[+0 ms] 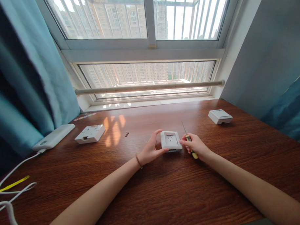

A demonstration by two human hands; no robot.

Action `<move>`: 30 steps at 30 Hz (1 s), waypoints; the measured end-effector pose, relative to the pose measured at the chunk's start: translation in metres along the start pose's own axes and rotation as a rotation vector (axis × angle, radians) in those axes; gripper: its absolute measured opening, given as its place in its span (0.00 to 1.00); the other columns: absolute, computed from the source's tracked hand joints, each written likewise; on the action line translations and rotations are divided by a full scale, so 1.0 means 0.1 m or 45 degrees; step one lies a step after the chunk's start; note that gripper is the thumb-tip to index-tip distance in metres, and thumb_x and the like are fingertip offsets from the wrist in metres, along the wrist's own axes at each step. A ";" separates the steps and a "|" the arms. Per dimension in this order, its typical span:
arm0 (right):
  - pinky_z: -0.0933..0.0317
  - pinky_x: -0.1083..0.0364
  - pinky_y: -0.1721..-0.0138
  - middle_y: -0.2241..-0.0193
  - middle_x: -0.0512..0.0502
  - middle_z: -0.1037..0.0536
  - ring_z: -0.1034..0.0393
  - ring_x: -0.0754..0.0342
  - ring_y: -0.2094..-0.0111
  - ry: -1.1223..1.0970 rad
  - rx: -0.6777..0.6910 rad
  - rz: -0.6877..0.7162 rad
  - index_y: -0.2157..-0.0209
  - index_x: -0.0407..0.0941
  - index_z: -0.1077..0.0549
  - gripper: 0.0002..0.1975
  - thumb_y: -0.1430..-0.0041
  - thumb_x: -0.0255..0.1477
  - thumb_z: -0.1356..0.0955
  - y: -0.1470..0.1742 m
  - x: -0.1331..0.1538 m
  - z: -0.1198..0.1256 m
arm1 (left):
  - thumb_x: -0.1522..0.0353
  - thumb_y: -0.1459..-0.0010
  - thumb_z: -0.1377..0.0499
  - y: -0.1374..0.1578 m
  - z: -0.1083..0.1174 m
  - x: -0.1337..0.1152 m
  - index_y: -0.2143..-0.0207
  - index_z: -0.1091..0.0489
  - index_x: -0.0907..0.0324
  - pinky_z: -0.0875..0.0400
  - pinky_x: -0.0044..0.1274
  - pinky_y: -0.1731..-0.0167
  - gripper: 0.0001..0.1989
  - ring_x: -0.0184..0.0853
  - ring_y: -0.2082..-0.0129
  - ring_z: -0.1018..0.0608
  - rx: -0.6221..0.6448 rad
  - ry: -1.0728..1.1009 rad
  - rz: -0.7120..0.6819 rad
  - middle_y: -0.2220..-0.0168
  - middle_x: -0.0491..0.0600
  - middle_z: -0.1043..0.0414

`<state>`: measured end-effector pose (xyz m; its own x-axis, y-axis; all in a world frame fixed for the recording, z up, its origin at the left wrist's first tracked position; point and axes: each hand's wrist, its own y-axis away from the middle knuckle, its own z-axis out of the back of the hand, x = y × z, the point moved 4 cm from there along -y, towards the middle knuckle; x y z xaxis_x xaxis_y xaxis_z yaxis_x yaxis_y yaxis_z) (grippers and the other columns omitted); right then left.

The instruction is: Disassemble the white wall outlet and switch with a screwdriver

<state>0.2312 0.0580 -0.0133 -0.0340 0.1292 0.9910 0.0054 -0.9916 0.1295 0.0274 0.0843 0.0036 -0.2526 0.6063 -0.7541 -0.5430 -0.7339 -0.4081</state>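
Fingers, left hand [151, 148]: clamped on white socket [172, 141], slotted face upward, on table [186, 195]. Fingers, right hand [197, 146]: closed round screwdriver [187, 137], long axis slanting, tip towards eleven o'clock. White box [91, 132], nine o'clock from socket; second box [220, 115], two o'clock; contents hidden.

Curtain [46, 76], blue, hanging at left. Device [55, 137], white, flat, just beside it; cable [41, 151], white, plugged in. Strip [14, 184], yellow, by the cable. Window [142, 50], grey-framed, buildings [116, 17] outside. Rail [150, 88], pale, crossing its lower part. Tabletop [137, 197], brown, wood-grained.
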 end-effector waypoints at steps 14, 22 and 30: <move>0.48 0.64 0.87 0.89 0.59 0.37 0.45 0.64 0.88 -0.007 0.032 -0.078 0.72 0.44 0.37 0.15 0.57 0.34 0.29 0.01 -0.04 -0.01 | 0.61 0.56 0.35 -0.02 -0.06 0.02 0.44 0.51 0.61 0.44 0.39 0.43 0.40 0.45 0.44 0.40 0.199 -0.138 0.003 0.46 0.59 0.48; 0.48 0.64 0.88 0.91 0.59 0.36 0.44 0.63 0.89 0.029 0.060 -0.073 0.71 0.44 0.37 0.14 0.55 0.36 0.30 -0.02 -0.07 -0.02 | 0.61 0.58 0.34 -0.04 -0.09 0.07 0.45 0.47 0.62 0.44 0.39 0.43 0.40 0.46 0.46 0.38 0.226 -0.145 0.046 0.48 0.58 0.47; 0.49 0.65 0.90 0.92 0.57 0.34 0.44 0.63 0.91 0.052 0.142 -0.077 0.69 0.43 0.36 0.15 0.51 0.39 0.32 -0.01 -0.07 -0.06 | 0.63 0.59 0.34 -0.04 -0.09 0.06 0.47 0.46 0.61 0.39 0.38 0.47 0.38 0.45 0.49 0.35 0.213 -0.162 0.098 0.49 0.57 0.41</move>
<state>0.2252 0.0577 -0.0204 -0.0780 0.1856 0.9795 0.1132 -0.9745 0.1937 0.0357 0.0879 -0.0036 -0.3917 0.5919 -0.7045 -0.6410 -0.7248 -0.2526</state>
